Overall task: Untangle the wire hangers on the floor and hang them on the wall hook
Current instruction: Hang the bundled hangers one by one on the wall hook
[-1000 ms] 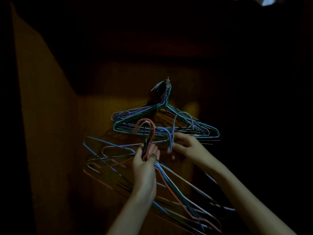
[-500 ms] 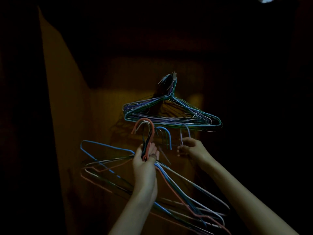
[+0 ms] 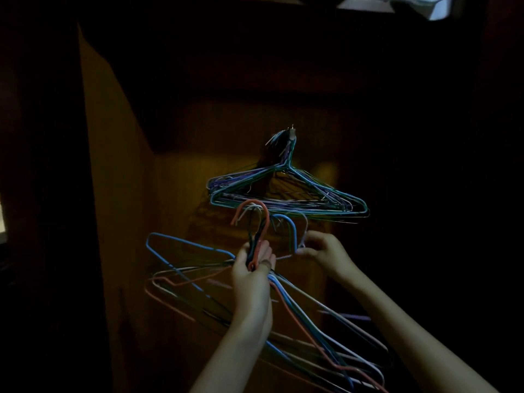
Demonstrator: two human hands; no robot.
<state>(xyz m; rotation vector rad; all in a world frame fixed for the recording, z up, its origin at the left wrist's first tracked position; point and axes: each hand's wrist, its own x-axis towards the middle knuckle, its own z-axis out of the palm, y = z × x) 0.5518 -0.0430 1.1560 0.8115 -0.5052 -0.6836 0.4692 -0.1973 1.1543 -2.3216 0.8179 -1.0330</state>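
My left hand [image 3: 253,275] grips necks of tangled hanger bundle [image 3: 295,310], fingers curled round wires; red hook [image 3: 256,219] and blue hook [image 3: 287,225] stick up above fist. My right hand [image 3: 321,252] just beside it, fingertips pinching pale wire of one hanger near its hook. Bundle fans down and out to both sides. Above, hung hangers [image 3: 286,194] stacked on wall hook [image 3: 291,135]. Wooden wall [image 3: 184,194] behind, dim, rest too dark to tell.

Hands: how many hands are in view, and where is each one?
2. The left hand grips the necks of the hanger bundle below the hung hangers. The right hand pinches a pale hanger beside it.
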